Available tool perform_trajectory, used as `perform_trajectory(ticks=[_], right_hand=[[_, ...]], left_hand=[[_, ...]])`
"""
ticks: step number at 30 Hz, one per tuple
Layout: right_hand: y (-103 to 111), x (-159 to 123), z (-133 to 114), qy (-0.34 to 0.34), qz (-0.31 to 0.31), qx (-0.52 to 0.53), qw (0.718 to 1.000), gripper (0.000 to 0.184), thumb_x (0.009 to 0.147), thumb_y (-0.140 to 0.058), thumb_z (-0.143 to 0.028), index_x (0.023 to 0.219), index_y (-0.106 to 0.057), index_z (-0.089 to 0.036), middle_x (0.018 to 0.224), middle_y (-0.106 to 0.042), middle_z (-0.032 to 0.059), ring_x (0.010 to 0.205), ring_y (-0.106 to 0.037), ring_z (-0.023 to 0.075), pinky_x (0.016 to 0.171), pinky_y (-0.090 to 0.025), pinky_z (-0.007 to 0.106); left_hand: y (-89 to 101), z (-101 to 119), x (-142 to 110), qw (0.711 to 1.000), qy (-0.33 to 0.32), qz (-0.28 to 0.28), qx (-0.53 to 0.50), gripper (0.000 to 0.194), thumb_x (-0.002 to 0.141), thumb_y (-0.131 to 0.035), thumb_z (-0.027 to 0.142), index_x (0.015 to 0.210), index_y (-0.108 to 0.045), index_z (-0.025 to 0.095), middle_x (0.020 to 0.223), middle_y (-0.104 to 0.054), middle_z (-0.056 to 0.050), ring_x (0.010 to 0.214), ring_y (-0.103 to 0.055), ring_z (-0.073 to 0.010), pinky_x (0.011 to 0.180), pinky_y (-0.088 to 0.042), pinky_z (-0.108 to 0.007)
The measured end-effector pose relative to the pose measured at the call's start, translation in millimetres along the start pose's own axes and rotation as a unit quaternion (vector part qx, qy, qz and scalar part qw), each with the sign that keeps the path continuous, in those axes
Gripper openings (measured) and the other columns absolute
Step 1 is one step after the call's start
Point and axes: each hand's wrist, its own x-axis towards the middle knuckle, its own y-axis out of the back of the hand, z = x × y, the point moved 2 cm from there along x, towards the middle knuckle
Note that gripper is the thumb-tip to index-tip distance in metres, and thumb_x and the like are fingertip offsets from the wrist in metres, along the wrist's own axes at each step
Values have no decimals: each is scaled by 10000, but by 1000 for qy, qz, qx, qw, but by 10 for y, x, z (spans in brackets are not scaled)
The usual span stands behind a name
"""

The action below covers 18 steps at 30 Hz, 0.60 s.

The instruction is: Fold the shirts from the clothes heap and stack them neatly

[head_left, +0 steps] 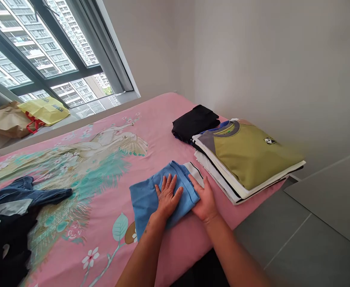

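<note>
A folded light-blue garment (pixel 146 195) with a band along its right edge lies on the bed. My left hand (pixel 168 197) rests flat on top of it, fingers spread. At the band side, my right hand (pixel 206 201) touches the edge with thumb and forefinger apart; its other fingers are partly hidden. White fabric with a dark stripe (pixel 194 169) shows beside the band. Just to the right is a stack of folded clothes, topped by an olive-green shirt (pixel 249 151) with a grey collar and panda patch. Folded black clothing (pixel 195 121) lies behind, against the stack.
The pink bedsheet (pixel 159 123) has a bird and flower print. Loose dark clothes (pixel 10 231) and dark-blue denim (pixel 34 195) lie at left. A yellow bag (pixel 44 109) and brown paper bag (pixel 7 119) sit by the window. Grey floor (pixel 270 223) borders the bed's right edge.
</note>
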Motion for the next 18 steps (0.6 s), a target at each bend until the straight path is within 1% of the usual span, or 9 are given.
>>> perform_trajectory(ticks=[2,3,4,7,9,11,13,16,18], right_hand=[[154,-123,-128,-20,-51,35,998,598,822,-380,-675,1206,-568,-257,1226,-576,83,1173,-500,248,895,-455,479],[253,-197,-186,-14,-64,51,997,576,809,-411,-668,1214,-560,-287,1259,-562,72,1206,-478,244,896,-455,479],[361,-274,-233,4,-62,60,996,534,802,-464,-631,1211,-559,-301,1286,-547,64,1226,-463,236,901,-457,472],[668,-496,-245,56,5,50,997,413,788,-579,-486,1136,-608,-265,1278,-557,79,1226,-469,226,912,-468,412],[791,-616,-139,40,41,38,998,367,768,-627,-412,1084,-632,-226,1220,-596,91,1185,-511,230,912,-474,383],[827,-699,4,-1,45,37,998,356,749,-654,-350,1070,-634,-196,1183,-619,94,1146,-547,229,926,-471,371],[799,-739,121,-32,34,51,998,346,744,-656,-302,1066,-633,-180,1183,-623,95,1133,-561,219,946,-461,358],[703,-708,192,-51,28,81,995,286,759,-627,-261,1033,-639,-179,1166,-632,89,1114,-574,201,946,-460,342],[630,-636,185,-58,25,88,994,224,766,-615,-237,981,-644,-182,1090,-660,75,1051,-603,190,920,-472,342]], left_hand=[[-32,37,-17,999,-10,5,39,609,880,-331,566,1434,-261,323,1541,-169,-3,1425,-53,-259,1099,50,-592],[-49,58,-18,998,-11,8,59,643,860,-354,593,1435,-263,318,1543,-161,-13,1425,-47,-271,1093,62,-598],[-63,80,-14,997,-12,10,76,678,841,-371,616,1437,-260,311,1544,-155,-25,1424,-42,-283,1085,71,-607],[-72,132,0,995,-9,7,102,729,820,-371,651,1442,-253,290,1545,-149,-56,1421,-35,-307,1065,73,-637],[-34,142,-34,995,-5,9,96,708,843,-331,636,1446,-244,275,1545,-146,-67,1421,-44,-304,1069,40,-641],[32,127,-140,996,-11,28,89,672,873,-297,598,1451,-234,260,1545,-145,-74,1422,-62,-291,1085,1,-625],[96,96,-327,993,-49,49,96,671,876,-320,581,1454,-226,254,1543,-157,-79,1422,-80,-283,1099,-8,-604],[124,35,-673,978,-150,47,135,764,810,-455,601,1453,-227,257,1538,-177,-89,1417,-112,-291,1103,32,-593],[100,-10,-853,972,-171,41,159,803,777,-533,556,1452,-232,241,1534,-187,-100,1413,-138,-292,1106,39,-589]])
